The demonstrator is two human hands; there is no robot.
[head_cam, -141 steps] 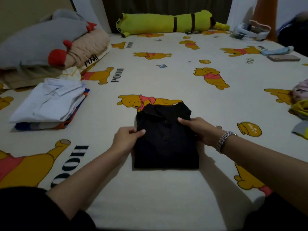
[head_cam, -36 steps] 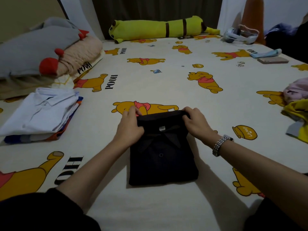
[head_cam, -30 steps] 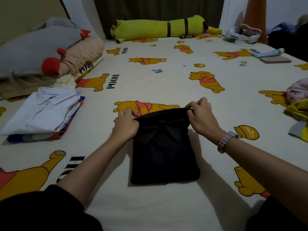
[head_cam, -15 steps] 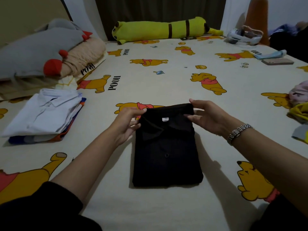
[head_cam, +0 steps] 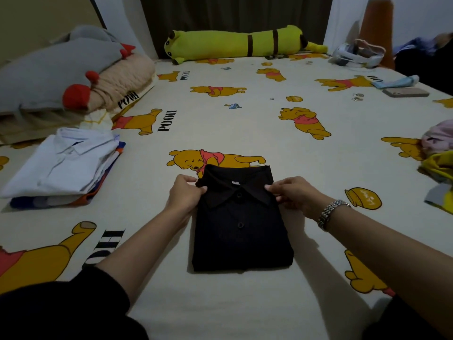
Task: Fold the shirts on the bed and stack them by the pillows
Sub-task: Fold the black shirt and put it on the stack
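I see the bed (head_cam: 245, 119) with the folded black shirt (head_cam: 241, 231) lying mid-sheet, a stack (head_cam: 61, 168) left by the pillows (head_cam: 61, 74). My left hand (head_cam: 183, 195) and right hand (head_cam: 294, 196) each pinch a collar edge.
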